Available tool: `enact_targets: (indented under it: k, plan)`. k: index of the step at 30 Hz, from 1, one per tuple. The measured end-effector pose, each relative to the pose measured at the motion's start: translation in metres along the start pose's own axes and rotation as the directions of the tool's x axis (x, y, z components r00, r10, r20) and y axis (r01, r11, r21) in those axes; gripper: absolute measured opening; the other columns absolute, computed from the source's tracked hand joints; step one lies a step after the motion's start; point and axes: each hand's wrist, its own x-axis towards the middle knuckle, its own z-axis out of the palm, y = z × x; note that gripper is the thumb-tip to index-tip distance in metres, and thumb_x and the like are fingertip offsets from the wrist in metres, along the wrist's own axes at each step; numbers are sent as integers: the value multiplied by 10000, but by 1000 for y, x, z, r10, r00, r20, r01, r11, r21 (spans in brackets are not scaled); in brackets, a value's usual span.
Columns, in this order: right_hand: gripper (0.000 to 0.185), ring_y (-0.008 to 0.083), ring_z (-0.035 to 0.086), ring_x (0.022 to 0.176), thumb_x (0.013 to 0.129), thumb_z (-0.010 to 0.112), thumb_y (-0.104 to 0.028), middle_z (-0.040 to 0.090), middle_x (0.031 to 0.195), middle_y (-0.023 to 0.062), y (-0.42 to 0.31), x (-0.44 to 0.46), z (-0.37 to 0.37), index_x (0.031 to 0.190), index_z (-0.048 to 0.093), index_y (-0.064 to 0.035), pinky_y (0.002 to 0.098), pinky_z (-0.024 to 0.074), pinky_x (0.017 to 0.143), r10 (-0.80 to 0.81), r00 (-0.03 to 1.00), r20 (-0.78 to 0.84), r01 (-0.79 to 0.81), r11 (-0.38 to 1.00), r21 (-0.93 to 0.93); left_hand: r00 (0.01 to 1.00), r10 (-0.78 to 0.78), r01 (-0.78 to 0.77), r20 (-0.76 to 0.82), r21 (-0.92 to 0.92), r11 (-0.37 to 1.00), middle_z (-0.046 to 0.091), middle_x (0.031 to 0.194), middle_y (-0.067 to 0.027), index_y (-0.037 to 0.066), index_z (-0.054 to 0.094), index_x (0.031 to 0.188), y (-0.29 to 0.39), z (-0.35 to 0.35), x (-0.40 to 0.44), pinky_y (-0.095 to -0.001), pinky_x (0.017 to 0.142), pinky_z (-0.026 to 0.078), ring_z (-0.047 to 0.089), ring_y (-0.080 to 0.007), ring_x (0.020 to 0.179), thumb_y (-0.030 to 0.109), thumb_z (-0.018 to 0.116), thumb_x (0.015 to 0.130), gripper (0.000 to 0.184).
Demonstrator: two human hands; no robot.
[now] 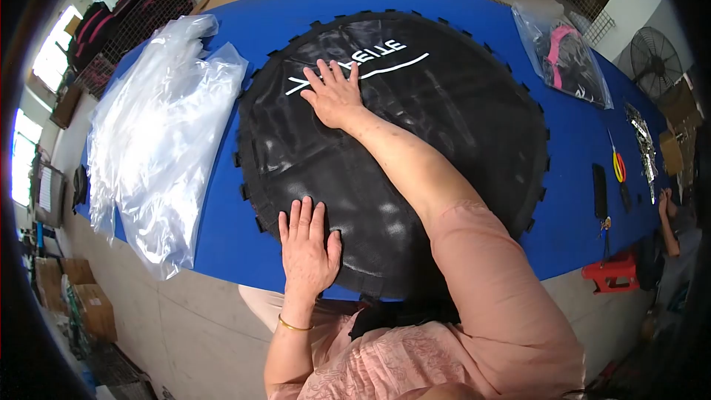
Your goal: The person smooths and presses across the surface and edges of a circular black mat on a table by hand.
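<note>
A round black trampoline mat (444, 170) with short loops around its rim lies spread on the blue table. White lettering, partly covered, and a white line run across its far part. My left hand (307, 252) rests flat on the near left edge of the mat, fingers stretched away from me. Farther out, my right hand (335, 95) lies palm down beside the lettering with its fingers spread and hides some of the letters. Neither hand holds anything.
Clear plastic bags (163, 133) are piled left of the mat on the blue table (570, 170). A bagged black and pink item (566, 59), yellow-red pliers (619, 167), a black phone-like object (598, 189) and metal pieces (643, 141) lie right. Another person's hand (666, 204) shows far right.
</note>
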Motion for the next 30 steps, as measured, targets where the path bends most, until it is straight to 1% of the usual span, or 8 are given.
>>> enact_targets:
  k: [3,5,7,12,18,22,25,30]
  plan:
    - [612,356,235,1565,1095,374,-487,265,1695,137,13,0,-5,1629,317,-192,698,86,1218,-14,1000,-9,14,1000,-27,1000,0,0,0,-1,1000,502,1515,-254,-24,550,1420,2,-1,1,-576,1238,245,417,-431,1448,231,626,950,540]
    - [610,362,262,1554,1089,390,-483,278,1688,150,34,0,-11,1621,338,-188,708,99,1210,25,999,-34,-28,996,-79,1000,8,-8,-2,2,1000,495,1519,-250,-25,537,1422,2,-1,0,-572,1237,252,415,-437,1442,203,635,942,540]
    - [597,384,304,1532,1074,426,-464,314,1669,162,61,-5,-18,1604,377,-192,730,125,1192,59,997,-54,-67,985,-161,1000,4,-4,1,10,1000,507,1519,-248,-17,562,1423,1,-1,0,-574,1244,236,415,-419,1461,263,615,966,539]
    - [595,348,306,1520,1065,449,-461,341,1648,150,136,-25,-43,1581,398,-170,723,172,1183,209,973,-99,-228,938,-262,1000,7,-7,-4,11,1000,508,1520,-245,-16,560,1424,2,0,0,-572,1244,238,416,-416,1461,260,614,967,536]
    - [620,339,229,1573,1092,357,-504,249,1710,124,208,-69,-75,1639,291,-219,680,123,1226,411,910,-47,-407,868,-285,1000,16,-16,-17,16,1000,509,1521,-242,-16,562,1417,1,1,-1,-572,1243,241,417,-416,1460,257,613,966,530]
    - [609,349,239,1567,1101,332,-499,253,1707,128,220,-100,-85,1641,280,-221,685,127,1226,428,903,-43,-424,869,-254,999,17,-16,-28,25,1000,509,1524,-234,-11,563,1419,-1,4,-2,-560,1248,239,417,-405,1463,261,609,969,528]
    - [599,356,255,1560,1103,332,-494,273,1697,131,218,-121,-89,1634,293,-221,692,144,1220,371,926,-75,-377,890,-257,999,17,-16,-32,30,999,510,1529,-222,-4,563,1422,-3,6,-2,-542,1254,235,416,-391,1467,266,607,973,525]
    - [599,350,298,1541,1102,345,-488,332,1672,124,204,-153,-99,1636,291,-221,688,168,1215,320,947,-5,-317,936,-156,997,25,-24,-71,17,1000,520,1526,-204,-4,569,1416,-5,9,-3,-529,1261,229,410,-370,1475,270,602,982,514]
